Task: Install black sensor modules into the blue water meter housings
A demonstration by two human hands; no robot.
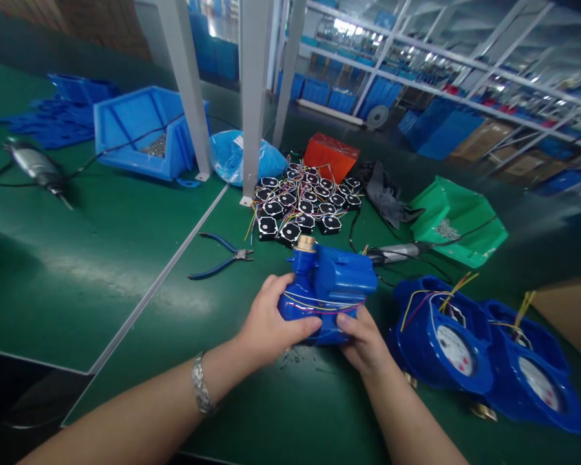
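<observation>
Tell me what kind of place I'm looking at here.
Probably a factory assembly bench for water meters: both hands hold a blue meter body, more dial meters lie beside it, plus a pile of small black modules and pliers.

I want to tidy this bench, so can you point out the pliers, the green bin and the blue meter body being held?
Pliers (pixel 225 256), head view, on the crossing of the blue handles.
Green bin (pixel 465 213), head view, on its upper wall.
Blue meter body (pixel 339 278), head view, on its top housing.
</observation>
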